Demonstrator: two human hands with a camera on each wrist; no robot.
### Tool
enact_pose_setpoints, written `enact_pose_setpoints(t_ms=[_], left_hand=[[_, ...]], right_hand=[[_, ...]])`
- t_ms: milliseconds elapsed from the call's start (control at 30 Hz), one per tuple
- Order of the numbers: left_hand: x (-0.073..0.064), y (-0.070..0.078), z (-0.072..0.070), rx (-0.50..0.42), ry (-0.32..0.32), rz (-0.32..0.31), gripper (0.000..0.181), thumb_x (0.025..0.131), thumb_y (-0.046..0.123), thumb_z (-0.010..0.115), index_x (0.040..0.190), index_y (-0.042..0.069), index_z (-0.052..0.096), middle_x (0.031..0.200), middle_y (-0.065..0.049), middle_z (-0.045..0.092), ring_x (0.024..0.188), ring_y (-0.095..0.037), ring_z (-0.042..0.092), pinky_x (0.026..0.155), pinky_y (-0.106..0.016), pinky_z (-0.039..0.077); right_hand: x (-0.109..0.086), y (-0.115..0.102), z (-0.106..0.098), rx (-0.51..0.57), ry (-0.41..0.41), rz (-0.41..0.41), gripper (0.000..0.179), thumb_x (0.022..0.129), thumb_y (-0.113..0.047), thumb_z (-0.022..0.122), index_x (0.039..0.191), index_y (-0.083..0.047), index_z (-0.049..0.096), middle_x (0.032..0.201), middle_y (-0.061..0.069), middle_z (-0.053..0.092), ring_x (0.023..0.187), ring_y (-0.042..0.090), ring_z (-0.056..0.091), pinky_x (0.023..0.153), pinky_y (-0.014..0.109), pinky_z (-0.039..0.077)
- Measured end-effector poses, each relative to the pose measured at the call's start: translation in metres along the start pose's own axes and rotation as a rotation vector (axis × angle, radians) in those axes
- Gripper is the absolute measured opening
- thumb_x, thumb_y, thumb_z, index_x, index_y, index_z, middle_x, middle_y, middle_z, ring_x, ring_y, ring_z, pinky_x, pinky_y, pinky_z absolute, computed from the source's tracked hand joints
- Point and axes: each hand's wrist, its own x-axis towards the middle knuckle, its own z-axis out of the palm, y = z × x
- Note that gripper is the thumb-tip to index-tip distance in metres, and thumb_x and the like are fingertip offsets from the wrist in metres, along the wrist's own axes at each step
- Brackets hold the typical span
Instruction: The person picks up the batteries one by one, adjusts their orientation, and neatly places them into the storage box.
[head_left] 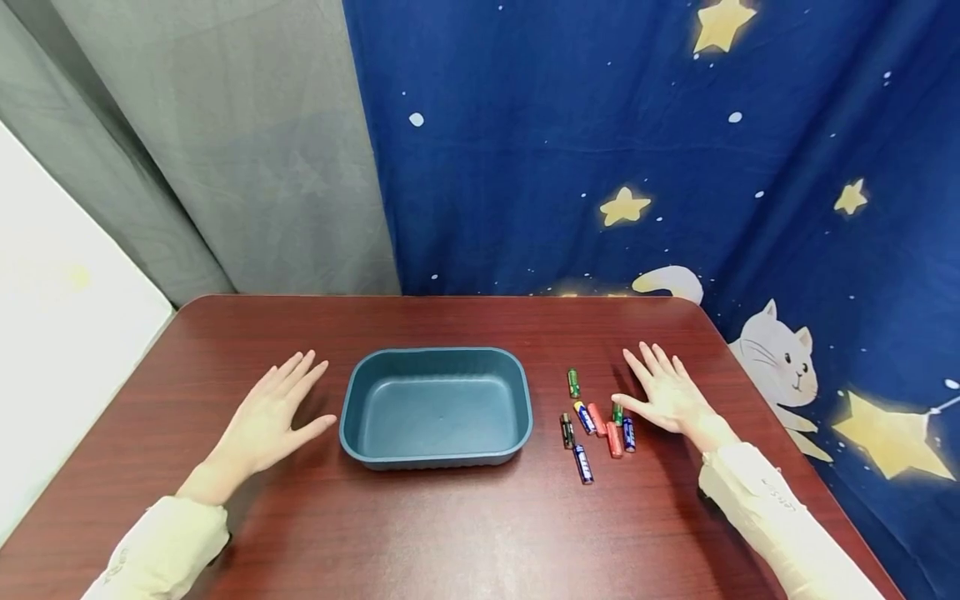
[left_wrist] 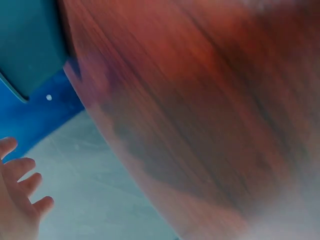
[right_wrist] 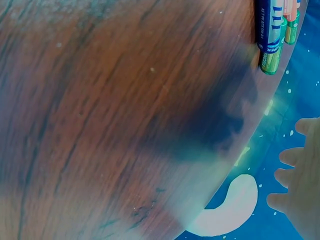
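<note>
Teal rounded-rectangular plastic tub (head_left: 438,417) sits near the centre of the frame, open side up, apparently set between the hands so that either could reach it. Palm down, fingers spread wide and holding nothing, the person's bare left hand (head_left: 266,425) is at centre left and the bare right hand (head_left: 666,400) at centre right. Near the latter, the small cylindrical batteries in green, red, blue and black (head_left: 597,420) (all lying on their sides) seem bunched right of centre for easy reach.
</note>
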Motion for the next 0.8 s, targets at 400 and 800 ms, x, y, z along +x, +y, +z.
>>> enact_pose_setpoints(t_ms=[400,800], left_hand=[[-0.008,0.029,-0.002,-0.006,0.064,0.127,0.082,0.069,0.052,0.070,0.132,0.005,0.046,0.134,-0.017,0.045,0.124,-0.033,0.040,0.110,-0.020,0.009],[-0.010,0.036,0.004,0.025,0.024,0.084,0.084,0.068,0.058,0.068,0.129,0.004,0.048,0.132,-0.015,0.047,0.120,-0.033,0.043,0.107,-0.029,0.022]], right_hand=[[-0.002,0.000,0.002,0.024,-0.008,0.008,0.084,0.084,-0.058,0.048,0.142,-0.002,0.025,0.144,0.029,0.019,0.132,0.044,0.015,0.106,0.058,0.012],[-0.003,-0.002,0.005,0.049,0.004,-0.008,0.081,0.085,-0.055,0.049,0.142,-0.003,0.026,0.143,0.029,0.020,0.131,0.046,0.017,0.106,0.057,0.014]])
